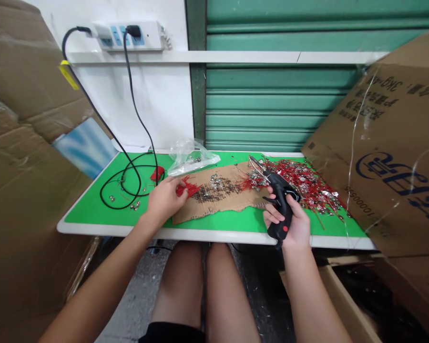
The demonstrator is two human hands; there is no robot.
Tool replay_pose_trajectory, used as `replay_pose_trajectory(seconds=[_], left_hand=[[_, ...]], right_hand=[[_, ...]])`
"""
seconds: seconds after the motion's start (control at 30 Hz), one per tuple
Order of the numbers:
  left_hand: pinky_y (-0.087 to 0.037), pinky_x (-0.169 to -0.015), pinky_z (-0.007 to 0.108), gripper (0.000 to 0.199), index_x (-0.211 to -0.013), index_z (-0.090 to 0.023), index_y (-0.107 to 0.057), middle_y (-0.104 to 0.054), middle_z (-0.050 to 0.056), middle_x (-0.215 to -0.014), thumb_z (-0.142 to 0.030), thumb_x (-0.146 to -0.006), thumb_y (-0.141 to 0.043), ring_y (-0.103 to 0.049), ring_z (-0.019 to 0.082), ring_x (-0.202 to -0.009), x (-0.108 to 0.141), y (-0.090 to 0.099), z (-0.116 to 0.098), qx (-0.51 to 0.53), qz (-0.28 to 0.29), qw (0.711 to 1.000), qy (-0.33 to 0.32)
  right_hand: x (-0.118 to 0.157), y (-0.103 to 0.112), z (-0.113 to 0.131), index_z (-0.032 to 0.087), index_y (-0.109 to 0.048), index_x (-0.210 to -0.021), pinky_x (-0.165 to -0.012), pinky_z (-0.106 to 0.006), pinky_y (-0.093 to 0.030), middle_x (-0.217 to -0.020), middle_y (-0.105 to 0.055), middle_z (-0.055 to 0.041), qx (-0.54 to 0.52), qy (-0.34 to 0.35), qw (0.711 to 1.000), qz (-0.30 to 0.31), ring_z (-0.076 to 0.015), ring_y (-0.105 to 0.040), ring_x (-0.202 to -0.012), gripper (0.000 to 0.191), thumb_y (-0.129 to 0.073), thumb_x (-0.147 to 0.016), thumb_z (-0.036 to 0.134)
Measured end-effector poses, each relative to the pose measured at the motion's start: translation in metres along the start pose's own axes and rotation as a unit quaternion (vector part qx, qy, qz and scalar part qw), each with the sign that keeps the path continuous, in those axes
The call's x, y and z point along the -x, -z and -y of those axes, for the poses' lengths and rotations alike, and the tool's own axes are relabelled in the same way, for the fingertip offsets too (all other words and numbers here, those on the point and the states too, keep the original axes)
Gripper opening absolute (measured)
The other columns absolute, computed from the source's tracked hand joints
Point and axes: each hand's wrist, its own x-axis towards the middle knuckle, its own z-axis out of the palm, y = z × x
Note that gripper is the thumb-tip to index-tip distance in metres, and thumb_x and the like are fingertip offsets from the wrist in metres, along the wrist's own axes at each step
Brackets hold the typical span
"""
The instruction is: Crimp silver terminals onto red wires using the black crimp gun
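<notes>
My right hand (pixel 293 221) is wrapped round a black soldering gun (pixel 281 197), its metal tip pointing up and left over a sheet of brown cardboard (pixel 189 214). My left hand (pixel 167 196) is at the cardboard's left end, fingers closed on a bunch of thin red wires (pixel 190 186). Exactly how many wires it grips is hidden. Small shiny metal contacts (pixel 216 181) lie on the dark, scorched middle of the cardboard. To the right spreads a big heap of red wires with metal pieces (pixel 307 181) at their ends.
On the green tabletop (pixel 89 209) a black cable (pixel 102 190) lies coiled at left, near a red block (pixel 157 173). A clear plastic bag (pixel 193 159) rests at the back. Large cardboard boxes (pixel 389 143) flank the table. A power strip (pixel 146 35) hangs on the wall.
</notes>
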Motion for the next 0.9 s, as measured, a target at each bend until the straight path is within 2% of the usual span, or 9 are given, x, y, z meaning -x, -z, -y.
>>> replay_pose_trajectory(seconds=[0.07, 0.2, 0.37, 0.5, 0.63, 0.7, 0.8, 0.9], left_hand=[[-0.039, -0.063, 0.030, 0.024, -0.103, -0.021, -0.077, -0.076, 0.007, -0.109, -0.035, -0.092, -0.061, -0.070, 0.026, -0.096, -0.001, 0.000, 0.001, -0.015, 0.020, 1.000, 0.013], [-0.035, -0.060, 0.030, 0.018, -0.088, -0.022, -0.076, -0.077, 0.005, -0.102, -0.030, -0.092, -0.059, -0.069, 0.025, -0.089, -0.005, 0.002, 0.001, -0.031, 0.049, 0.998, 0.024], [-0.036, -0.062, 0.030, 0.016, -0.086, -0.021, -0.073, -0.075, 0.006, -0.100, -0.028, -0.091, -0.060, -0.068, 0.024, -0.089, -0.005, 0.001, 0.001, -0.010, 0.023, 1.000, 0.016], [-0.039, -0.064, 0.030, 0.014, -0.088, -0.018, -0.069, -0.073, 0.008, -0.096, -0.026, -0.092, -0.059, -0.067, 0.023, -0.089, -0.004, 0.001, 0.000, 0.006, 0.001, 1.000, -0.019], [-0.041, -0.065, 0.028, 0.013, -0.092, -0.017, -0.070, -0.072, 0.005, -0.082, -0.018, -0.091, -0.057, -0.064, 0.018, -0.074, -0.002, 0.003, -0.001, 0.082, 0.085, 0.992, -0.046], [-0.044, -0.068, 0.027, 0.018, -0.096, -0.017, -0.073, -0.074, 0.004, -0.084, -0.013, -0.090, -0.057, -0.065, 0.018, -0.076, 0.000, 0.002, -0.001, 0.110, 0.112, 0.985, -0.067], [-0.049, -0.079, 0.029, 0.022, -0.099, -0.018, -0.075, -0.076, 0.006, -0.094, -0.012, -0.090, -0.057, -0.068, 0.019, -0.087, 0.005, -0.004, -0.001, 0.129, 0.082, 0.983, -0.103], [-0.050, -0.079, 0.030, 0.017, -0.092, -0.018, -0.074, -0.073, 0.007, -0.090, -0.013, -0.090, -0.058, -0.066, 0.019, -0.084, 0.010, -0.013, 0.000, 0.128, 0.026, 0.986, -0.106]], right_hand=[[0.000, 0.000, 0.000, 0.020, -0.070, -0.112, -0.042, -0.012, -0.046, -0.085, -0.066, 0.0018, -0.030, -0.010, 0.999, -0.003, -0.0035, -0.036, -0.046, 0.026, -0.075, -0.089, 0.031], [0.001, -0.001, 0.001, 0.020, -0.068, -0.114, -0.043, -0.011, -0.047, -0.086, -0.067, 0.0024, -0.057, -0.025, 0.998, 0.002, -0.0030, -0.036, -0.046, 0.024, -0.070, -0.092, 0.029], [0.001, 0.000, 0.000, 0.019, -0.068, -0.115, -0.041, -0.012, -0.048, -0.086, -0.067, 0.0016, -0.064, -0.031, 0.997, -0.001, -0.0033, -0.037, -0.045, 0.024, -0.069, -0.093, 0.028], [0.000, 0.000, 0.000, 0.019, -0.068, -0.115, -0.042, -0.012, -0.048, -0.086, -0.068, 0.0016, -0.058, -0.031, 0.998, -0.002, -0.0030, -0.040, -0.046, 0.029, -0.075, -0.088, 0.028], [0.000, -0.002, 0.000, 0.016, -0.069, -0.113, -0.042, -0.012, -0.047, -0.085, -0.067, 0.0013, -0.053, -0.034, 0.998, -0.007, -0.0026, -0.038, -0.046, 0.035, -0.081, -0.083, 0.028], [0.000, -0.004, 0.001, 0.016, -0.070, -0.113, -0.042, -0.011, -0.047, -0.085, -0.066, 0.0011, -0.041, -0.034, 0.998, -0.015, -0.0028, -0.036, -0.045, 0.034, -0.081, -0.083, 0.029], [0.002, -0.006, 0.001, 0.017, -0.072, -0.111, -0.041, -0.013, -0.046, -0.085, -0.064, 0.0004, -0.011, -0.029, 0.999, -0.026, -0.0039, -0.032, -0.046, 0.029, -0.077, -0.087, 0.031], [0.002, -0.006, 0.002, 0.020, -0.072, -0.109, -0.039, -0.016, -0.044, -0.085, -0.061, -0.0005, 0.029, -0.019, 0.999, -0.023, -0.0056, -0.030, -0.046, 0.025, -0.074, -0.089, 0.034]])
